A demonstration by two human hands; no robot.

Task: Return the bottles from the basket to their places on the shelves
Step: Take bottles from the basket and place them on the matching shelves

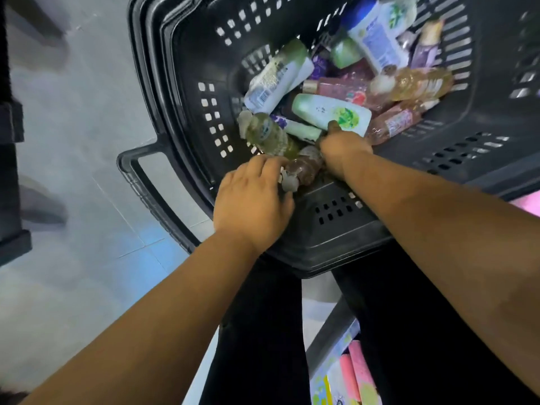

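Note:
A black plastic basket (336, 229) holds several bottles lying jumbled. A brown bottle (305, 168) with a pale cap lies against the near wall, and my left hand (254, 200) grips it at the cap end. A white and green bottle (330, 111) lies in the middle. My right hand (343, 150) reaches in at its near edge, thumb on top of it and fingers hidden underneath. Around them lie a greenish clear bottle (267, 135), a white tube (277, 77), pink bottles (394, 122) and an amber bottle (415, 84).
The basket's handle (137, 176) sticks out to the left over a grey tiled floor (73, 141). A dark shelf unit (11, 200) stands at the left edge. Low at the right, a shelf (330, 334) carries pink and yellow packs (359, 372). Black trouser legs are below the basket.

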